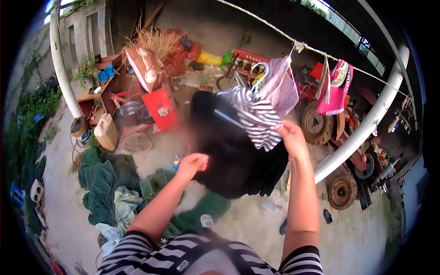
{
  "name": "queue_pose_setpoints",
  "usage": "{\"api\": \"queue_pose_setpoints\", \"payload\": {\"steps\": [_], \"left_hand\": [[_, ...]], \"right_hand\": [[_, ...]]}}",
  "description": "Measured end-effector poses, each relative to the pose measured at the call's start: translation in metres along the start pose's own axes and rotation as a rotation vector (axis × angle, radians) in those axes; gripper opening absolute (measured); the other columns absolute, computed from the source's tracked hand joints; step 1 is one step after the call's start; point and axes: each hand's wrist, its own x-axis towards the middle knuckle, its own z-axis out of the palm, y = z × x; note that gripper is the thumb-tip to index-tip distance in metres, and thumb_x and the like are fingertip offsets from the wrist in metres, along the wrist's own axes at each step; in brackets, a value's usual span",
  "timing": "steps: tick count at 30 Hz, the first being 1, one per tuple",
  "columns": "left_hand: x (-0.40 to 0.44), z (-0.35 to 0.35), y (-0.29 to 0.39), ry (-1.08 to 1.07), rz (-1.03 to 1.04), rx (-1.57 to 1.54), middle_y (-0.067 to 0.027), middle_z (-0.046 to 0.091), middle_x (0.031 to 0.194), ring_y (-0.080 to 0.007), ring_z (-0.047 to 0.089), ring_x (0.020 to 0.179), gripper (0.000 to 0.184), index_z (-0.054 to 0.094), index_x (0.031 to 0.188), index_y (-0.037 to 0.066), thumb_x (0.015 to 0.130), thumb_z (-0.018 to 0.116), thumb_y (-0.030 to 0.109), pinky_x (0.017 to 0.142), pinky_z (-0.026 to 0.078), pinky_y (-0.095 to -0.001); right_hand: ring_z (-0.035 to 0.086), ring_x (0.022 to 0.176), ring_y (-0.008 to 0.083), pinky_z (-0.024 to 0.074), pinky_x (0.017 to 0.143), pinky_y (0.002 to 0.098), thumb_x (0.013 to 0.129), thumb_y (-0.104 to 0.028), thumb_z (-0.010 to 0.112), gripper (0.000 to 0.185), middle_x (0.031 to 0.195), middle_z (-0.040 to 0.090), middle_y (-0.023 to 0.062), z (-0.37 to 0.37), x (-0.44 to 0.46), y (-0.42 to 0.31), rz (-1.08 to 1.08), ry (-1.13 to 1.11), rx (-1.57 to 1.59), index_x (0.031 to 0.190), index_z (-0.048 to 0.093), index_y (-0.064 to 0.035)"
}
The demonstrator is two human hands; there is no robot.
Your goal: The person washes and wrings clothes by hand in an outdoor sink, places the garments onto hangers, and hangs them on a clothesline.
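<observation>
A black garment (233, 160) hangs spread out in front of me, blurred along its left side. Over its upper right part lies black-and-white striped cloth (259, 114); whether the two are one piece I cannot tell. My right hand (291, 136) pinches the right edge of the striped cloth between thumb and fingers. At the black garment's left edge my left hand (192, 166) is closed, its fingertips against the dark cloth. A pale hanger (260, 75) shows above the stripes, beside a light purple garment (279, 87) hanging from the rope.
A white rope (270, 21) runs across the top, with a pink cloth (337, 91) on it. A white pole (341, 151) slants at the right, near wheels and machinery. Green netting (98, 183) lies on the floor at left, near a jerrycan (107, 132) and a red box (160, 111).
</observation>
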Motion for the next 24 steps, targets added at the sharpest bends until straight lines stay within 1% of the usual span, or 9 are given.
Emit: {"api": "queue_pose_setpoints", "payload": {"steps": [4,7,10,12,13,15,17,21,24], "left_hand": [[0.016,-0.027,-0.002,0.079,-0.017,0.044,-0.0001,0.065,0.086,-0.0095,0.06,0.073,0.017,0.069,0.105,0.003,0.101,0.063,0.019,0.068,0.052,-0.0246],[0.009,-0.055,-0.009,0.177,-0.058,0.084,-0.0008,0.065,0.085,-0.0095,0.06,0.073,0.02,0.069,0.101,0.003,0.102,0.062,0.022,0.067,0.051,-0.0246],[-0.016,-0.081,-0.023,0.402,-0.086,0.01,-0.0006,0.064,0.077,-0.0096,0.059,0.067,0.022,0.069,0.096,0.003,0.101,0.062,0.023,0.063,0.05,-0.0256],[-0.042,-0.106,-0.041,0.537,-0.102,0.016,0.0004,0.063,0.075,-0.0099,0.058,0.064,0.024,0.069,0.096,0.003,0.102,0.061,0.025,0.06,0.049,-0.0254],[-0.058,-0.12,-0.055,0.601,-0.097,0.027,0.0008,0.063,0.075,-0.0099,0.058,0.062,0.025,0.069,0.095,0.004,0.102,0.06,0.026,0.058,0.049,-0.0252],[-0.094,-0.135,-0.071,0.759,-0.145,0.02,0.0006,0.062,0.073,-0.0097,0.056,0.059,0.024,0.068,0.093,0.005,0.103,0.059,0.026,0.054,0.047,-0.0246],[-0.133,-0.142,-0.084,0.918,-0.184,-0.034,0.0007,0.061,0.071,-0.0096,0.053,0.055,0.024,0.067,0.091,0.006,0.103,0.059,0.025,0.051,0.044,-0.0238],[-0.205,-0.15,-0.13,1.162,-0.217,-0.151,0.0009,0.057,0.067,-0.0094,0.05,0.05,0.024,0.065,0.09,0.006,0.103,0.058,0.025,0.046,0.041,-0.0241],[-0.254,-0.145,-0.169,1.301,-0.274,-0.171,0.0013,0.054,0.066,-0.0093,0.05,0.051,0.023,0.063,0.09,0.006,0.102,0.057,0.024,0.046,0.04,-0.0244]], "right_hand": [[0.053,0.113,0.0141,0.0327,0.105,0.0339,0.092,-0.022,0.072,0.023,0.106,0.069,0.0006,-0.008,0.079,0.032,0.153,-0.231,0.176,0.109,0.072,-0.0063],[0.054,0.114,0.0157,0.0317,0.107,0.0335,0.093,-0.021,0.07,0.023,0.109,0.069,0.0005,-0.009,0.13,0.036,0.193,-0.233,0.27,0.111,0.071,-0.0064],[0.054,0.116,0.0149,0.0312,0.108,0.0336,0.094,-0.021,0.067,0.019,0.11,0.069,-0.0001,-0.013,0.175,0.006,0.128,-0.243,0.336,0.107,0.071,-0.0085],[0.066,0.099,0.0198,0.0517,0.092,0.0368,0.095,-0.017,0.065,0.016,0.108,0.071,0.0062,-0.011,0.19,-0.035,0.115,-0.305,0.51,0.106,0.07,-0.006],[0.068,0.089,0.0203,0.057,0.083,0.0372,0.095,-0.014,0.064,0.015,0.103,0.072,0.008,-0.008,0.195,-0.058,0.1,-0.282,0.58,0.107,0.068,-0.0054],[0.068,0.088,0.0199,0.0564,0.084,0.0354,0.095,-0.015,0.065,0.016,0.098,0.071,0.0062,-0.016,0.225,-0.077,-0.017,-0.292,0.588,0.107,0.067,-0.0054],[0.069,0.089,0.0202,0.0566,0.084,0.0348,0.094,-0.016,0.067,0.019,0.101,0.072,0.007,-0.02,0.252,-0.093,-0.127,-0.188,0.515,0.109,0.068,-0.0044],[0.069,0.094,0.0231,0.0562,0.086,0.0358,0.093,-0.014,0.068,0.022,0.106,0.073,0.0114,-0.02,0.3,-0.104,-0.123,-0.1,0.458,0.11,0.07,-0.0011],[0.069,0.096,0.0212,0.0548,0.089,0.0345,0.094,-0.018,0.067,0.027,0.11,0.073,0.0104,-0.02,0.326,-0.079,-0.134,-0.127,0.389,0.115,0.07,-0.0006]]}}
